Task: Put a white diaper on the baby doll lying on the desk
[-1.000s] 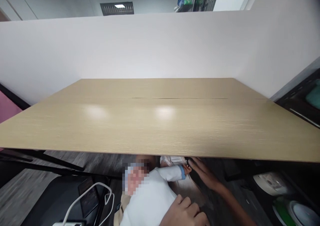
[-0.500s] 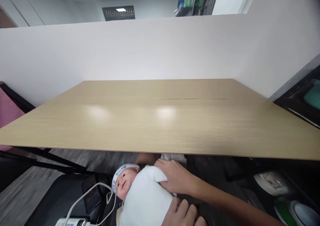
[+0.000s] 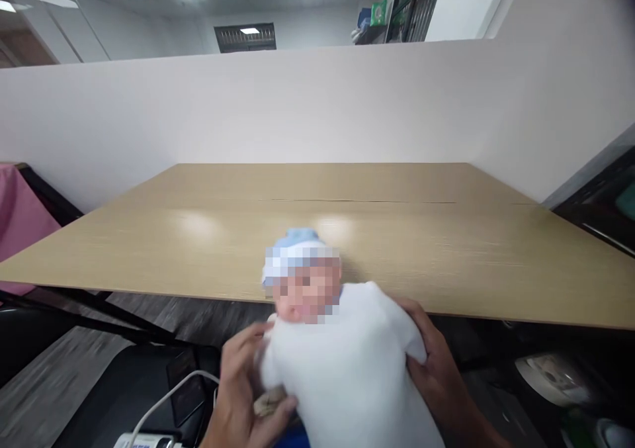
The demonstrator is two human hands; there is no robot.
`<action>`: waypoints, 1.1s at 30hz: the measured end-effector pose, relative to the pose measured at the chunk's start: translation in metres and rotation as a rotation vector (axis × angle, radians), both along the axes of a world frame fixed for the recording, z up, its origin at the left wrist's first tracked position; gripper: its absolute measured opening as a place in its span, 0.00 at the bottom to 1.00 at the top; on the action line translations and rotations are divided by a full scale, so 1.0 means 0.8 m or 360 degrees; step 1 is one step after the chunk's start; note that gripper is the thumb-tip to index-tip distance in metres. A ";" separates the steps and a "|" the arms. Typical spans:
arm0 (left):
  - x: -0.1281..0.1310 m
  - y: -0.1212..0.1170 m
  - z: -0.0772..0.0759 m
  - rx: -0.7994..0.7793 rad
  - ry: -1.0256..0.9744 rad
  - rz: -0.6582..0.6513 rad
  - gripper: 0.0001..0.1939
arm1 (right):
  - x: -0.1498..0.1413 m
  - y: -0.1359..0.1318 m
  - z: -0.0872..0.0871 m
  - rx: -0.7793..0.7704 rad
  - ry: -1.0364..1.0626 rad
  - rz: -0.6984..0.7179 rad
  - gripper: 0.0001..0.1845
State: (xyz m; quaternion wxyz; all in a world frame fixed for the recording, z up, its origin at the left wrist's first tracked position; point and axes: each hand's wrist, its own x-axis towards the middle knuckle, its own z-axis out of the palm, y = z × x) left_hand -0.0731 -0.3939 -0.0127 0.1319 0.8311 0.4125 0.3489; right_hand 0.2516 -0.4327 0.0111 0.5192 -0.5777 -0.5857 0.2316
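Note:
A baby doll point(image 3: 342, 355) in a white top and a blue-and-white cap is held upright in front of me, its head level with the near edge of the wooden table point(image 3: 446, 263). My left hand point(image 3: 243, 382) grips the doll's left side, fingers curled round it. On the doll's right side my right hand point(image 3: 436, 368) is wrapped around the body. The doll's lower half is out of view below.
A white partition wall point(image 3: 317, 110) stands behind the table. A white cable point(image 3: 159, 405) and a dark chair or bag lie at the lower left. Pink cloth point(image 3: 22, 216) sits at the far left, and dark shelving with white objects point(image 3: 550, 372) at the right.
The doll has been lifted from below the table edge up to table height. Both hands have shifted from resting on it to gripping its sides.

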 end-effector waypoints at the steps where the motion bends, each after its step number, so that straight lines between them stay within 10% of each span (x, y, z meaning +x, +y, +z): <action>1: 0.004 0.020 0.006 -0.0081 -0.0020 0.0026 0.36 | 0.007 0.008 -0.005 -0.0018 0.0026 -0.0100 0.24; 10: 0.061 0.139 0.061 -0.0598 0.0237 -0.0231 0.34 | 0.084 0.069 -0.020 -0.0403 -0.0367 -0.0406 0.24; 23: 0.050 0.213 0.036 -0.0030 0.0653 -0.0240 0.30 | 0.190 0.079 -0.048 -0.0195 -0.0970 -0.0165 0.27; 33: 0.085 0.366 0.012 0.0367 0.0787 -0.0004 0.34 | 0.224 0.228 -0.072 -0.0111 -0.1021 -0.0096 0.26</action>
